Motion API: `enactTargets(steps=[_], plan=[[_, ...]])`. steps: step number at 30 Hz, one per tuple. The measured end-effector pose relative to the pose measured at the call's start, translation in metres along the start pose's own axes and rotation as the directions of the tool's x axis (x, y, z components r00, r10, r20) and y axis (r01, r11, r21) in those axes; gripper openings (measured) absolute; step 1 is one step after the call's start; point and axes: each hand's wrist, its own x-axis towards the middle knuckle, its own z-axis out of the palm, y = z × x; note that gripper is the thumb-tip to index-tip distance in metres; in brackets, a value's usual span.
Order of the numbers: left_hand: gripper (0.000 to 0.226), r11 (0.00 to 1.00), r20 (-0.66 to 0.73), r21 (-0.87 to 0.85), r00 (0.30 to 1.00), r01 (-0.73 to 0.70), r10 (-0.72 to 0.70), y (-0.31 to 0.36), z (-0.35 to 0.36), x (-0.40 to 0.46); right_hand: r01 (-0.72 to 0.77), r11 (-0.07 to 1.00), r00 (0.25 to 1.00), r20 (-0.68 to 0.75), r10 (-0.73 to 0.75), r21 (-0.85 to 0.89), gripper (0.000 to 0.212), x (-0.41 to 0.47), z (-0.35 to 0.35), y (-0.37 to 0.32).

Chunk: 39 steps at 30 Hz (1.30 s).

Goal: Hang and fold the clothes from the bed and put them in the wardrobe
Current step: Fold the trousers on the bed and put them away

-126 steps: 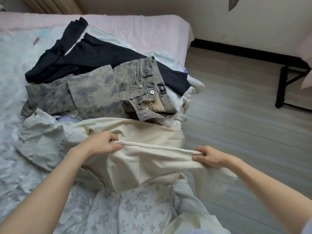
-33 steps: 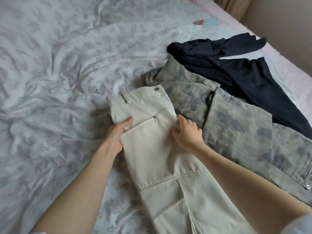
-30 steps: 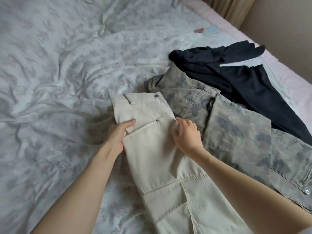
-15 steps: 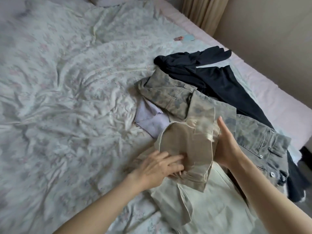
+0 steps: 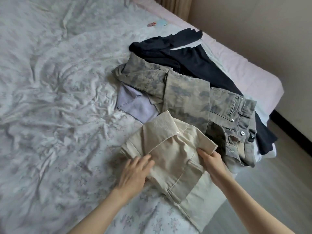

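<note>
One garment is partway folded, the beige trousers, lying near the bed edge at about 5 o'clock in view, waist end doubled over toward the person. Left hand lies flat on the folded cloth, fingers straight and a bit motion-blurred, pressing the left side down. Right hand pinches the right corner of the folded flap, thumb on top, fingers curled under. Judging by this, folding of this pair is maybe halfway, the lower leg part runs off toward 6 o'clock not yet folded in

Left to do: camouflage jeans at 1 o'clock of the beige pair, unfolded; black garment further out at 12 to 1 o'clock, loose; lilac garment at 11 o'clock, mostly tucked under the camouflage jeans. Nothing hung, nothing stowed as far as shown

Hidden or unclear: the wardrobe and any hangers are not in view; white cloth under the pile at 3 o'clock, kind cannot be told; small pale blue and pink items far up the bed, too small to name; trouser hem cut off by the bed edge
</note>
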Motion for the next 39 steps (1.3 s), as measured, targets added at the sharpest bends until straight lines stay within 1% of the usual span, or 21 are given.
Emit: enactTargets(steps=[2, 4, 6, 8, 9, 10, 12, 13, 15, 18, 19, 20, 21, 22, 24, 26, 28, 31, 33, 36, 39], plan=[[0.041, 0.991, 0.013, 0.013, 0.991, 0.136, -0.136, -0.005, 0.001, -0.003, -0.011, 0.994, 1.000, -0.028, 0.008, -0.105, 0.012, 0.002, -0.006, 0.013], [0.026, 0.966, 0.016, -0.103, 0.971, 0.238, -0.238, -0.007, -0.003, -0.002, 0.018, 0.961, 0.995, -0.088, -0.044, -0.275, 0.022, 0.007, -0.010, 0.020], [0.023, 0.906, -0.004, -0.251, 0.936, 0.341, -0.353, -0.009, -0.007, 0.005, 0.085, 0.878, 0.976, -0.138, -0.169, -0.472, 0.018, 0.007, -0.007, 0.014], [0.019, 0.846, -0.037, -0.296, 0.879, 0.444, -0.475, -0.010, -0.010, 0.015, 0.188, 0.810, 0.932, -0.159, -0.326, -0.556, 0.015, 0.003, 0.002, 0.001], [0.016, 0.800, -0.053, -0.300, 0.828, 0.520, -0.558, -0.012, -0.010, 0.021, 0.242, 0.773, 0.895, -0.173, -0.412, -0.587, 0.020, 0.002, 0.009, -0.007], [0.017, 0.712, -0.031, -0.323, 0.745, 0.623, -0.666, -0.014, -0.010, 0.028, 0.297, 0.718, 0.848, -0.171, -0.501, -0.629, 0.028, 0.006, 0.019, -0.017], [0.028, 0.491, 0.071, -0.386, 0.556, 0.781, -0.828, -0.020, -0.011, 0.042, 0.417, 0.615, 0.796, -0.058, -0.603, -0.670, 0.030, 0.017, 0.039, -0.039], [0.035, 0.418, 0.108, -0.407, 0.498, 0.812, -0.860, -0.025, -0.011, 0.047, 0.456, 0.590, 0.804, 0.024, -0.595, -0.666, 0.026, 0.026, 0.052, -0.050], [0.045, 0.292, 0.199, -0.443, 0.411, 0.848, -0.890, -0.033, -0.013, 0.057, 0.442, 0.593, 0.860, 0.132, -0.492, -0.673, 0.017, 0.046, 0.074, -0.067], [0.054, -0.110, 0.413, -0.491, 0.120, 0.864, -0.903, -0.050, -0.008, 0.065, 0.328, 0.553, 0.936, 0.186, -0.297, -0.766, 0.027, 0.074, 0.104, -0.090], [0.055, -0.232, 0.483, -0.519, 0.058, 0.823, -0.874, -0.055, -0.005, 0.065, 0.294, 0.516, 0.953, 0.203, -0.226, -0.804, 0.033, 0.081, 0.111, -0.095], [0.057, -0.341, 0.553, -0.556, 0.030, 0.758, -0.833, -0.060, -0.001, 0.063, 0.271, 0.495, 0.963, 0.225, -0.151, -0.826, 0.041, 0.090, 0.118, -0.097], [0.059, -0.419, 0.609, -0.581, 0.032, 0.698, -0.792, -0.061, 0.000, 0.061, 0.251, 0.499, 0.967, 0.243, -0.082, -0.830, 0.048, 0.095, 0.122, -0.099], [0.063, -0.463, 0.650, -0.578, 0.035, 0.672, -0.759, -0.059, 0.000, 0.059, 0.229, 0.521, 0.965, 0.262, -0.010, -0.823, 0.054, 0.098, 0.125, -0.100], [0.071, -0.493, 0.689, -0.549, 0.033, 0.675, -0.724, -0.053, 0.001, 0.053, 0.205, 0.582, 0.947, 0.310, 0.085, -0.787, 0.058, 0.101, 0.128, -0.098], [0.074, -0.492, 0.677, -0.582, 0.050, 0.648, -0.734, -0.044, 0.003, 0.053, 0.221, 0.574, 0.928, 0.351, 0.125, -0.788, 0.055, 0.098, 0.127, -0.098], [0.078, -0.432, 0.599, -0.641, 0.063, 0.634, -0.798, -0.036, 0.005, 0.059, 0.273, 0.568, 0.908, 0.402, 0.113, -0.776, 0.050, 0.096, 0.127, -0.101], [0.071, -0.424, 0.526, -0.708, 0.021, 0.564, -0.851, -0.024, 0.005, 0.069, 0.400, 0.608, 0.874, 0.484, -0.030, -0.686, 0.030, 0.087, 0.121, -0.103], [0.059, -0.428, 0.494, -0.757, 0.003, 0.494, -0.870, -0.015, -0.001, 0.071, 0.519, 0.539, 0.841, 0.510, -0.182, -0.664, 0.019, 0.082, 0.112, -0.101], [0.039, -0.355, 0.414, -0.841, 0.062, 0.409, -0.908, -0.011, -0.007, 0.069, 0.588, 0.566, 0.802, 0.507, -0.315, -0.578, 0.024, 0.080, 0.098, -0.103], [0.035, -0.262, 0.318, -0.906, 0.126, 0.333, -0.940, -0.013, -0.013, 0.063, 0.610, 0.576, 0.790, 0.468, -0.396, -0.543, 0.016, 0.087, 0.091, -0.107]])
